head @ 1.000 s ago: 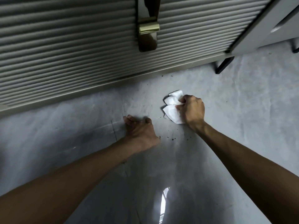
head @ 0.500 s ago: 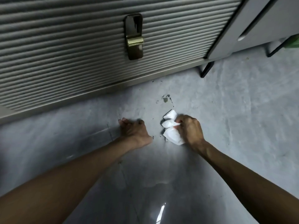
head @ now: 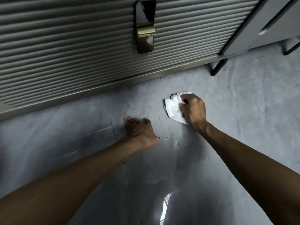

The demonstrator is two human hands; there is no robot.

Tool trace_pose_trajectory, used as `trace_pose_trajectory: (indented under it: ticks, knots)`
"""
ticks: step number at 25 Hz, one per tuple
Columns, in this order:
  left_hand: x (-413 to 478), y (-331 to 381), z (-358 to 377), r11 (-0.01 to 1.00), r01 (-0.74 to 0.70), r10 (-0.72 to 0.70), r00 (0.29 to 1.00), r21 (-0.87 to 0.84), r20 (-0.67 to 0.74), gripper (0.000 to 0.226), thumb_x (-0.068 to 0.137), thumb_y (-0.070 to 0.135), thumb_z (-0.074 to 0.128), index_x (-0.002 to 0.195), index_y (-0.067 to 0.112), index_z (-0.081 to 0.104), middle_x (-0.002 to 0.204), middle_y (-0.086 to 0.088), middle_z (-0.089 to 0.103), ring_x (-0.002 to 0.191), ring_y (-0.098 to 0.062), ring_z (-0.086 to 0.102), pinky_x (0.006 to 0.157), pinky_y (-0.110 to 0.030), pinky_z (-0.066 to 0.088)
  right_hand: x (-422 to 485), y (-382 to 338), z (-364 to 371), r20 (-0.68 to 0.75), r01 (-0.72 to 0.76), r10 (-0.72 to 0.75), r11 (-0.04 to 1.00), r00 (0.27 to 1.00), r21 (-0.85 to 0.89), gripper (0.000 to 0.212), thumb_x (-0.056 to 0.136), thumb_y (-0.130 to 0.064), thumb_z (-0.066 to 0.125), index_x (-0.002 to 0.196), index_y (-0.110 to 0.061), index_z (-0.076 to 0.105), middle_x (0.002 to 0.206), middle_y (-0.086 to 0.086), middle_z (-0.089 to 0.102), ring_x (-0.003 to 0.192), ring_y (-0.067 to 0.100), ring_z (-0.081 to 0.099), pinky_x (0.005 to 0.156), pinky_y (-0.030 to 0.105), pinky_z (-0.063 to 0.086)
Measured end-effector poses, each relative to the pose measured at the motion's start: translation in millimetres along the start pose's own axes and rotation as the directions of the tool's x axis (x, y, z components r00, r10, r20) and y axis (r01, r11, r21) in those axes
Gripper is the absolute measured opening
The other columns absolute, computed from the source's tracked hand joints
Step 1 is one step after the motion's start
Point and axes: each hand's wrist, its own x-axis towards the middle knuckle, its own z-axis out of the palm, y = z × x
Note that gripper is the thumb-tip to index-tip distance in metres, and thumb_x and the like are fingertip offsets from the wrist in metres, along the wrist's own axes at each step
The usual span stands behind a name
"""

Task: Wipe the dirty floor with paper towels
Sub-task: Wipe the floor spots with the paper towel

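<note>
My right hand grips a crumpled white paper towel and presses it onto the grey floor. The towel sticks out to the left of the fingers, with a dark smear at its top edge. Small dark crumbs lie scattered on the floor just below and left of the towel. My left hand rests on the floor to the left, fingers curled under, holding nothing.
A ribbed grey shutter with a brass handle runs along the far side, its sill meeting the floor. A grey cabinet on thin black legs stands at the right. More specks lie near the sill.
My right hand has pushed the towel away from me and to the right, over the dark spot that showed half a second ago. The left hand stays planted on the floor.
</note>
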Motion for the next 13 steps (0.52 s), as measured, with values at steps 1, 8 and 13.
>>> trace_pose_trajectory:
  ticks: [1, 8, 13]
  knots:
    - [1, 1, 2, 1.000, 0.009, -0.009, 1.000, -0.018, 0.006, 0.088, 0.081, 0.038, 0.055, 0.150, 0.010, 0.009, 0.146, -0.045, -0.010, 0.137, -0.059, -0.012, 0.116, -0.057, 0.009, 2, -1, 3, -0.021, -0.042, 0.043, 0.997, 0.999, 0.059, 0.019, 0.077, -0.014, 0.069, 0.097, -0.013, 0.068, 0.104, 0.004, 0.070, 0.093, 0.026, 0.064, 0.081, 0.032, 0.049]
    - [7, 4, 3, 1.000, 0.029, -0.029, 1.000, 0.002, 0.011, 0.089, 0.082, 0.043, 0.057, 0.150, 0.011, 0.010, 0.147, -0.044, -0.010, 0.136, -0.060, -0.012, 0.115, -0.060, 0.012, 46, -25, 18, -0.068, -0.076, 0.077, 0.997, 0.995, 0.018, 0.017, 0.078, -0.022, 0.073, 0.093, -0.016, 0.068, 0.102, 0.005, 0.071, 0.094, 0.029, 0.064, 0.078, 0.029, 0.043]
    - [5, 2, 3, 0.999, 0.026, -0.026, 1.000, -0.019, -0.005, 0.087, 0.082, 0.042, 0.058, 0.149, 0.010, 0.013, 0.146, -0.046, -0.010, 0.136, -0.061, -0.011, 0.116, -0.058, 0.013, -9, -16, 18, -0.042, 0.033, -0.033, 0.999, 0.999, 0.002, 0.010, 0.079, -0.015, 0.073, 0.088, -0.014, 0.068, 0.097, 0.006, 0.071, 0.086, 0.029, 0.065, 0.073, 0.032, 0.046]
